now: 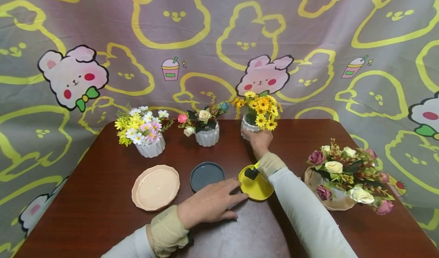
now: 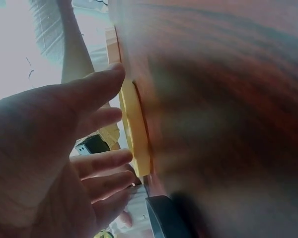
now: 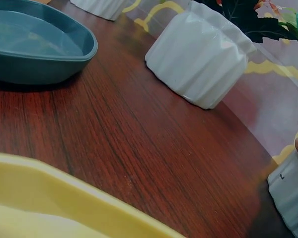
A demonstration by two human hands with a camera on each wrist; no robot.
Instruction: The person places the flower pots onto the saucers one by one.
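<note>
My right hand (image 1: 260,140) grips a white fluted flowerpot (image 1: 249,125) of yellow daisies (image 1: 262,107) at the back of the table. In the right wrist view only a bit of thumb shows against that pot (image 3: 289,193). A yellow saucer (image 1: 258,189) lies below my right forearm, which partly covers it. My left hand (image 1: 212,201), palm down with fingers loosely extended, has its fingertips right at the saucer's left rim. From the left wrist, the fingers appear spread beside the yellow saucer (image 2: 138,139), holding nothing.
A dark blue saucer (image 1: 207,177) and a larger peach saucer (image 1: 156,187) lie to the left. Behind them stand a potted rose arrangement (image 1: 207,136) and a pot of mixed daisies (image 1: 151,146). At right, a rose pot sits on a peach saucer (image 1: 313,181). A patterned curtain (image 1: 205,33) hangs behind.
</note>
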